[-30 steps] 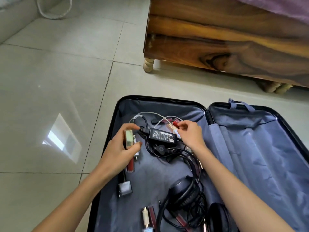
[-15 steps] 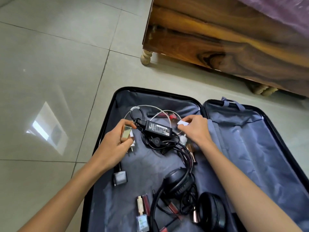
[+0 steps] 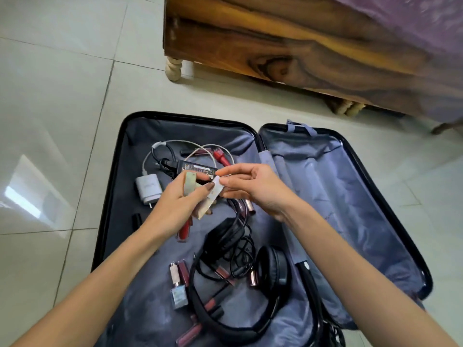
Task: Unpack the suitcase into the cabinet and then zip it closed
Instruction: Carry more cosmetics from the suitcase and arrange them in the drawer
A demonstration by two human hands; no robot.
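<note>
Watching the feed, I see that both hands have drawn together since half a second ago. They now meet just in front of the adapter (image 3: pixel 196 167), which lies in the left half of the open suitcase (image 3: pixel 110 196). The left hand (image 3: pixel 172 209) grips a bundle of gold-capped tubes (image 3: pixel 191 182), with a red one hanging below the palm; earlier it held them left of the adapter. The right hand (image 3: pixel 255 189) pinches a small white piece (image 3: pixel 217 189) between thumb and forefinger. It now touches the left thumb, whereas before it sat off the adapter's right end. A white charger (image 3: pixel 149 189), mostly covered by the left hand before, shows just left of the adapter. The headphones (image 3: pixel 273 269) lie nearer me than the adapter and have not moved.
</note>
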